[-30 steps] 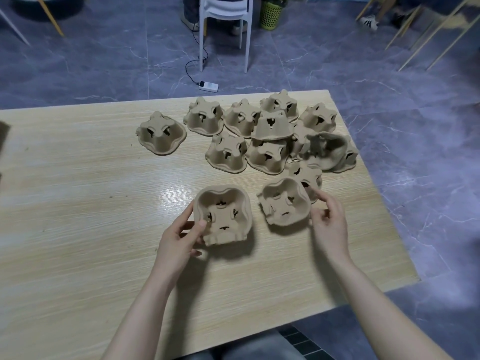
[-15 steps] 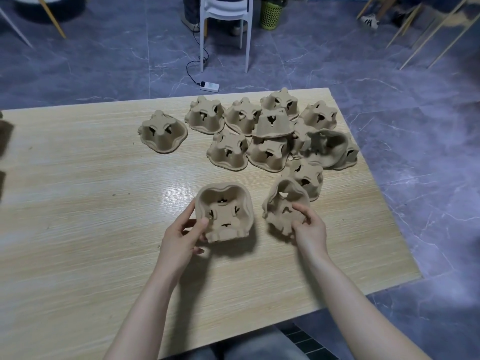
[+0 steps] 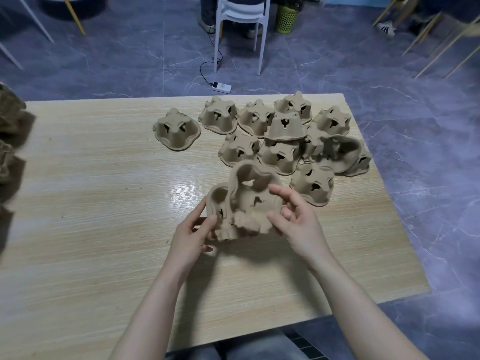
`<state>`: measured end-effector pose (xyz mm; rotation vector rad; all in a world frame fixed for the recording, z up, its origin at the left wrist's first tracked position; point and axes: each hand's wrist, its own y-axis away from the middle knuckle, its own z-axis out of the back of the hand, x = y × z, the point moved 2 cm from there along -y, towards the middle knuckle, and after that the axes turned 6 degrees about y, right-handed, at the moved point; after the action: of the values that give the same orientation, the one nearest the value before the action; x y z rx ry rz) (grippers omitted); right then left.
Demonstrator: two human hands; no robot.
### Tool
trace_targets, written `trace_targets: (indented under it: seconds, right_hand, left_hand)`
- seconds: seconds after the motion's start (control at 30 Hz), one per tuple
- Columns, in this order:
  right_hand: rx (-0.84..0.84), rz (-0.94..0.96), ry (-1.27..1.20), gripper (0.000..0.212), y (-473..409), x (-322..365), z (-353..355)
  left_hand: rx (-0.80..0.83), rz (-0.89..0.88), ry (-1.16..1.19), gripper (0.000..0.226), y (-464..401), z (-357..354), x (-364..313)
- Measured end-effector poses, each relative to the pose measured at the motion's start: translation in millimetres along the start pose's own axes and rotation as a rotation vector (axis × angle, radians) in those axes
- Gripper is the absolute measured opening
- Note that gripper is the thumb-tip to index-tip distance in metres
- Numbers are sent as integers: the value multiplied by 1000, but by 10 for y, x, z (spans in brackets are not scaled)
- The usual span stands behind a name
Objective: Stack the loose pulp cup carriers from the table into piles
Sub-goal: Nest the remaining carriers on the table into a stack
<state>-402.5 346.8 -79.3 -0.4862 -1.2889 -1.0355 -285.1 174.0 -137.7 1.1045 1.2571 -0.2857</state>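
Here the right hand (image 3: 298,224) tilts a carrier (image 3: 255,201), hollow facing the person.

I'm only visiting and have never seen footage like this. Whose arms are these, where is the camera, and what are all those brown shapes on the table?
There is no machine here. A person wears a wide-angle camera on the head, looking forward and down, so the two bare arms reaching in from the bottom are that person's own.

The brown shapes are moulded pulp cup carriers. A loose cluster of them lies at the far right of the wooden table, most upside down, and one single carrier sits apart to the left of it.

The left hand grips a carrier lying open side up. The right hand holds a second carrier, tilted, partly over the first, seemingly to nest them.

Beyond the table are a white chair and a green basket on the floor.
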Motion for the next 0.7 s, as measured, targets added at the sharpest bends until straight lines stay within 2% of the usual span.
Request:
trace_targets:
  seconds: [0.27, 0.47, 0.57, 0.7]
  right_hand:
    - [47, 29, 172, 50, -100, -118, -104]
    - [29, 133, 385, 45, -136, -156, -119]
    - [46, 152, 367, 36, -155, -146, -116]
    - [-112, 171, 430, 30, -350, -186, 209]
  left_hand:
    - [-3, 28, 18, 30, 20, -26, -34]
    - [17, 10, -32, 39, 17, -23, -31]
    - [1, 8, -39, 56, 15, -30, -38]
    - [-19, 11, -43, 51, -11, -17, -6]
